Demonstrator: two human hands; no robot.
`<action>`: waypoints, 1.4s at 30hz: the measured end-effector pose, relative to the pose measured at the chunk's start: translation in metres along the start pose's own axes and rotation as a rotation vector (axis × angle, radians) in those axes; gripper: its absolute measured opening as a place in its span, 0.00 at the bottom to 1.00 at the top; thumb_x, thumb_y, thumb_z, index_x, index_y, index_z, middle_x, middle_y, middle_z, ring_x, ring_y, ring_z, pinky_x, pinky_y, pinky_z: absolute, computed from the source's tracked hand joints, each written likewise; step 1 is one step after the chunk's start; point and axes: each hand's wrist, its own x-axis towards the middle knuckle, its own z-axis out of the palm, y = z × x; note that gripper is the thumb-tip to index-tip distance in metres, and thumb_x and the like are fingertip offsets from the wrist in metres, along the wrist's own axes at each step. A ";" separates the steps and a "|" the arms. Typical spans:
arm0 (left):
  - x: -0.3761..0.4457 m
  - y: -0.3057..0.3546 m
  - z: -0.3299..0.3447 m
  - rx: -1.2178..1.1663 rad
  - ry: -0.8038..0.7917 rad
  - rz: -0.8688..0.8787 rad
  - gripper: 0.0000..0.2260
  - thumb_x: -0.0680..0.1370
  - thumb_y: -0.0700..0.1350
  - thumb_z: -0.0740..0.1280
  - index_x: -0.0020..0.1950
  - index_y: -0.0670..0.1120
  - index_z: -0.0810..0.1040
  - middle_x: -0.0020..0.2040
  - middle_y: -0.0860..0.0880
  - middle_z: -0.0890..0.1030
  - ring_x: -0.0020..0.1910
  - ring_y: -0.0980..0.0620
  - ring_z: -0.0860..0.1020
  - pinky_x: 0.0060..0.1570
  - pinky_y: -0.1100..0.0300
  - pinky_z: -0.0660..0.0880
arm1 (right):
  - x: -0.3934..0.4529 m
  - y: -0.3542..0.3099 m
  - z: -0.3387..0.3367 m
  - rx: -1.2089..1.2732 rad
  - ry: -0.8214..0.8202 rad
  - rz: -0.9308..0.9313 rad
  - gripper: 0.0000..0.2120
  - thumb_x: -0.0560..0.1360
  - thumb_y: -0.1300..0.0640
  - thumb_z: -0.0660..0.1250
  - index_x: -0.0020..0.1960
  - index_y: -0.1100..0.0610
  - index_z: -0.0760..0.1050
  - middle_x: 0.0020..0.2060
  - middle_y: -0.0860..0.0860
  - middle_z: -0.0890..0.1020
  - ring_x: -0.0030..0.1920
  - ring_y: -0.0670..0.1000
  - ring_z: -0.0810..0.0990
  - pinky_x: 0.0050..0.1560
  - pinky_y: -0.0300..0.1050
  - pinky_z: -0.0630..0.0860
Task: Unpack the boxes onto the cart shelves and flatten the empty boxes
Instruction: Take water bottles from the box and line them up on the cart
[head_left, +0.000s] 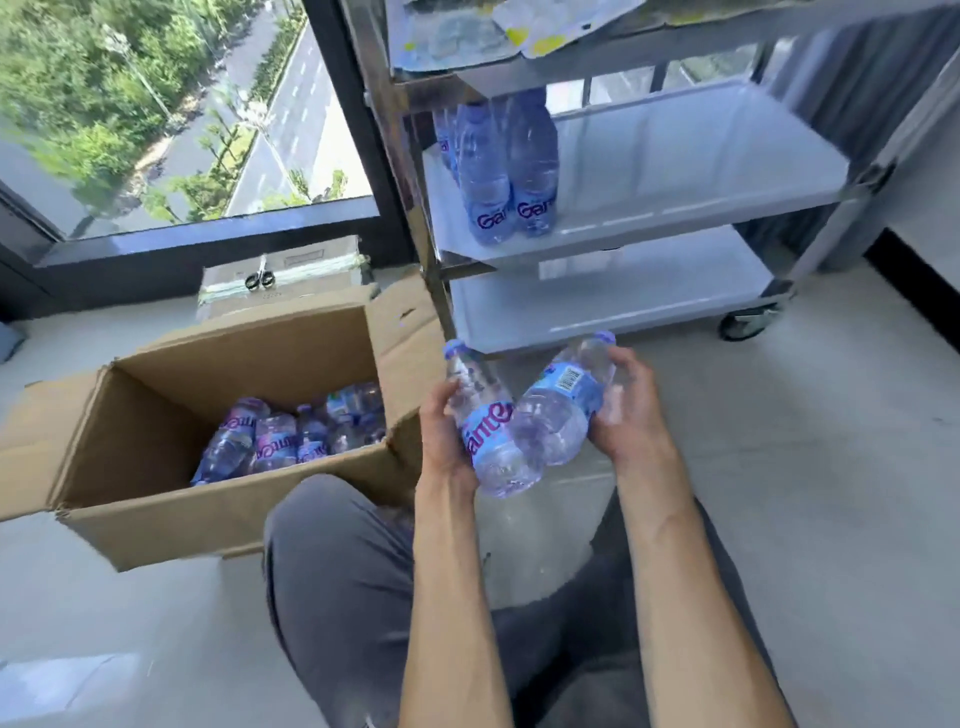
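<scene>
Left hand (445, 426): fingers wrapped around one water bottle (488, 431). Right hand (626, 410): closed around a second bottle (563, 402); the two bottles touch, held above the floor. Open cardboard box (218, 499), left: more bottles lying inside. Cart (675, 208), beyond: several bottles (506, 176) upright on the middle shelf. Taped box (283, 280), by the window.

Open cardboard box (223, 467) of bottles (291, 436) beside cart (675, 208), upright bottles on middle shelf (701, 171).
</scene>
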 end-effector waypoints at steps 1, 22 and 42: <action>-0.002 -0.008 0.006 0.028 0.017 0.011 0.18 0.74 0.50 0.60 0.60 0.42 0.70 0.48 0.42 0.73 0.45 0.44 0.74 0.49 0.52 0.71 | -0.005 -0.005 -0.008 -0.021 -0.001 0.028 0.10 0.74 0.49 0.64 0.46 0.52 0.81 0.40 0.57 0.82 0.41 0.58 0.82 0.43 0.47 0.80; -0.010 -0.127 0.117 0.296 -0.058 -0.151 0.33 0.69 0.51 0.74 0.70 0.38 0.72 0.64 0.32 0.75 0.58 0.36 0.76 0.66 0.40 0.70 | -0.078 -0.137 -0.076 -0.307 -0.152 0.148 0.25 0.75 0.44 0.69 0.60 0.64 0.76 0.48 0.61 0.82 0.47 0.58 0.83 0.49 0.53 0.81; 0.093 -0.065 0.150 0.762 0.195 0.510 0.16 0.67 0.49 0.78 0.51 0.44 0.81 0.46 0.43 0.85 0.44 0.43 0.84 0.43 0.50 0.82 | 0.019 -0.159 -0.052 -0.742 0.115 -0.463 0.15 0.69 0.59 0.78 0.53 0.53 0.80 0.46 0.54 0.86 0.46 0.57 0.86 0.45 0.54 0.83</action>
